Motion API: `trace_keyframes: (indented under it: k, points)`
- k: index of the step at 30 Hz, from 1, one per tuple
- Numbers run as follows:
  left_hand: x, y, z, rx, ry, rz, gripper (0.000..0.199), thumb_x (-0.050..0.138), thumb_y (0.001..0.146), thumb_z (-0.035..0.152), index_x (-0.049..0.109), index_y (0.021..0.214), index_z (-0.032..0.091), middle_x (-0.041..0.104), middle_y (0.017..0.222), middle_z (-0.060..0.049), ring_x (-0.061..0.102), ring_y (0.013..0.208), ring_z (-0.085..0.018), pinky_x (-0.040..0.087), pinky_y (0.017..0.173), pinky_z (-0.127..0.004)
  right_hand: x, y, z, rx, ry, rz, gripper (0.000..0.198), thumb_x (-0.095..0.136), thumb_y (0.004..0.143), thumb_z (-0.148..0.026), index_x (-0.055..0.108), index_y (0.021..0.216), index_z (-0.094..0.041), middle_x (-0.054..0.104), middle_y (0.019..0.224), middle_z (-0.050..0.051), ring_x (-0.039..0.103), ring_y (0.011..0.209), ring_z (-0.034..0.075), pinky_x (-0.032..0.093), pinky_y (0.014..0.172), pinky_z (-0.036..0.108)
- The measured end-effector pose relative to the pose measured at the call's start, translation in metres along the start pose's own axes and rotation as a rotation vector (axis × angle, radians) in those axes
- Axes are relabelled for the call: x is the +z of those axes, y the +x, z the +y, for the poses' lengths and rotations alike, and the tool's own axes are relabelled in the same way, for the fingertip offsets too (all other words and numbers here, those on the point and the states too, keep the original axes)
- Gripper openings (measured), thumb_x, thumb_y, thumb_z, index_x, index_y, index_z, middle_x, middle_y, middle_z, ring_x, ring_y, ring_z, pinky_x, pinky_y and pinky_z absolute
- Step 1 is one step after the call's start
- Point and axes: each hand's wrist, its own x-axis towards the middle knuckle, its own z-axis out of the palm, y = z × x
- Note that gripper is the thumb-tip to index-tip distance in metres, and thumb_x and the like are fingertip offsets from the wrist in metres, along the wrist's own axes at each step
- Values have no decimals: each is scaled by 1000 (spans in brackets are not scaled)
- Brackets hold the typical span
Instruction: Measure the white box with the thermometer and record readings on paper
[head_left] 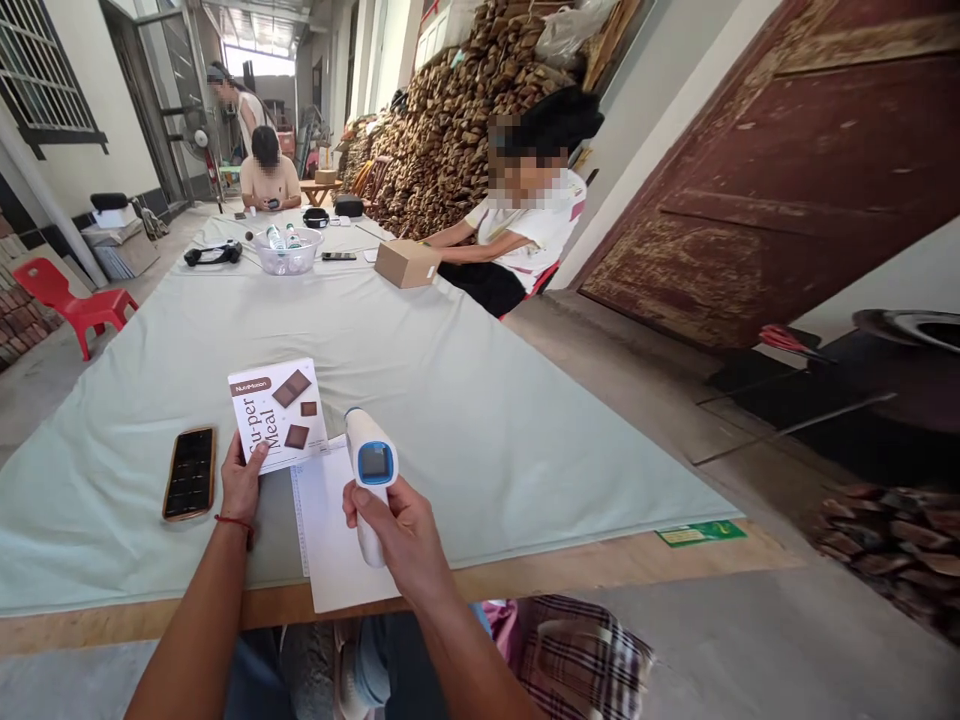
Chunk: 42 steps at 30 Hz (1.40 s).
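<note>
My left hand (243,484) is closed on the lower left corner of a white box (262,405) printed "NutriMotion Su-per Meal" with brown chocolate pieces. The box is tilted up, its printed face towards me. In my right hand (401,525) is a white infrared thermometer (369,440), gripped by its handle, its blue-framed screen facing me. White paper (341,560) lies on the table under both hands, with a ruler-like marked strip (301,525) along its left edge. Left of my left hand lies a phone (190,475), screen up.
A pale green cloth (480,420) covers the long table. Further back stand a cardboard box (407,263) and a clear bowl (286,252) with bottles. A person (525,220) sits at the right side, others at the far end. A red chair (67,295) stands left.
</note>
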Motion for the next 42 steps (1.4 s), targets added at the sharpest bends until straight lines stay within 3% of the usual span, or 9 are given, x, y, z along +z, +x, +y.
trace_keyframes:
  k: [10,16,21,25,28,32,34,37,42]
  points:
    - [1,3,5,-21,-25,3,65,82,64,46,62,119,19,67,120,-10,64,104,-24,50,93,-36,-46,-25,-22,-132,-27,151,33,67,75,-52,63,70,-20,60,66,4,51,61,16,43,60,31]
    - [5,0,12,-50,-93,28,64,85,61,42,62,116,19,67,120,-10,64,104,-22,51,92,-34,-86,-13,-4,-104,-186,227,37,69,72,-56,67,81,-20,63,71,4,54,67,19,44,65,31]
    - [4,-1,14,-67,-147,46,64,86,59,38,61,115,20,67,121,-10,64,107,-23,51,93,-36,-124,24,37,-73,-632,275,52,62,76,-50,64,117,-19,67,101,9,61,91,25,47,79,35]
    - [4,-1,15,-73,-192,71,62,87,59,36,62,113,21,67,120,-9,64,105,-22,51,92,-35,-148,45,59,128,-1207,325,47,58,83,-37,59,126,-18,64,112,15,59,106,30,45,82,37]
    - [4,-2,17,-69,-240,80,59,88,58,35,63,110,21,68,116,-7,65,101,-19,52,89,-32,-158,50,62,175,-1425,285,44,56,88,-35,58,127,-15,64,112,17,58,109,30,44,85,37]
    - [4,-2,16,-78,-308,99,56,89,57,32,65,107,22,70,111,-5,66,96,-17,53,88,-31,-142,51,60,62,-1514,340,44,59,87,-32,56,127,-14,59,123,19,55,113,32,42,88,40]
    - [4,-2,15,-85,-336,112,56,89,56,31,65,106,22,71,110,-4,67,95,-17,53,89,-32,-118,54,64,-35,-1428,254,34,52,91,-30,58,122,-18,63,118,14,59,107,26,43,87,35]
    - [4,-2,14,-84,-332,117,58,90,55,32,66,107,22,71,110,-5,67,95,-18,53,89,-33,-76,63,74,48,-1303,39,27,48,94,-31,61,115,-21,70,98,7,64,90,21,44,76,29]
    - [4,-2,11,-64,-291,82,55,89,57,33,66,105,19,72,107,-7,68,95,-20,53,90,-35,-52,82,85,51,-1287,-1,40,47,86,-14,58,124,-22,69,103,9,65,91,23,44,76,31]
